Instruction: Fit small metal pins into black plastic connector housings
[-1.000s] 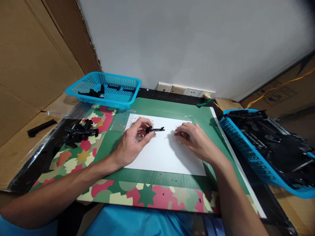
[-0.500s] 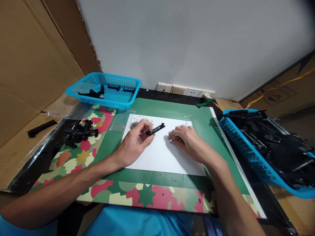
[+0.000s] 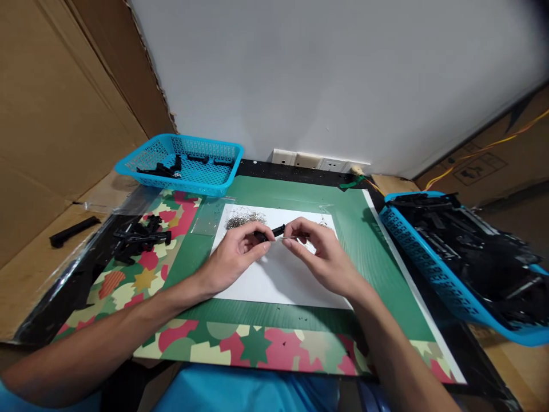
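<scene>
Midway between the counter's (image 3: 257,167) side edges, a black part (image 3: 277,231) is pinched by the left hand (image 3: 234,257) fingers, its end angled to meet the thin pin (image 3: 295,237) pinched tight in the right hand (image 3: 323,258).

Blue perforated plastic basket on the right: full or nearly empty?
Full. Black plastic parts heap above the rim of the blue perforated plastic basket on the right; the similar basket at far left holds only a few.

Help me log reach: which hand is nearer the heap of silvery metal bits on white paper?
Left. The left hand sits close beside the heap; the right hand is farther, to its right.
</scene>
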The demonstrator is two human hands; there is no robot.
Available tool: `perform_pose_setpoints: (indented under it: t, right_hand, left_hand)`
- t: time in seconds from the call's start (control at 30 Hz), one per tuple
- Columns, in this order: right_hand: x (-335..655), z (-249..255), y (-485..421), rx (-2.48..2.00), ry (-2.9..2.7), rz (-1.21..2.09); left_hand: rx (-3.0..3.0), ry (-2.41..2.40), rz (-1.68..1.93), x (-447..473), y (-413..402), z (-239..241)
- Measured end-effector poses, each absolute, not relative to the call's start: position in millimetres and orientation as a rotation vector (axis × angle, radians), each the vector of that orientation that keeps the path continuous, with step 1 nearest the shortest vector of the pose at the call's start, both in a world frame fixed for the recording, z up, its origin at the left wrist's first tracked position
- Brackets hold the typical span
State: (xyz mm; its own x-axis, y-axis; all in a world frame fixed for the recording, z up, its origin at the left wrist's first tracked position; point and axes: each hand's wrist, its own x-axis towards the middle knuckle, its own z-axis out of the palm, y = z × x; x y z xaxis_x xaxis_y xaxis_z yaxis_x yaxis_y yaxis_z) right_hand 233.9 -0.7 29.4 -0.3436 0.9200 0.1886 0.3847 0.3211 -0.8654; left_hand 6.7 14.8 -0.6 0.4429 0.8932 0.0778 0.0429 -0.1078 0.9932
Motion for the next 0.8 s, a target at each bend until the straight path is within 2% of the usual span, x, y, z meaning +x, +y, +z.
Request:
perform_pose_setpoints:
  t: [0.17, 0.33, 0.63, 0.8]
  right_hand:
    - [202, 17, -3, -1.045, -1.552, 1.057]
    - [195, 13, -3, -1.024, -1.462, 1.059]
    - [201, 14, -7, -1.091, -1.588, 0.888]
    - [211, 18, -4, -1.054, -1.724, 0.745]
  left_hand:
    - [1.490, 0.835, 0.982, 9, 12, -3]
    - [1.507, 0.865, 1.016, 9, 11, -2]
    - [1.466, 0.867, 1.001, 8, 11, -2]
    - [1.644, 0.895, 1.047, 8, 11, -3]
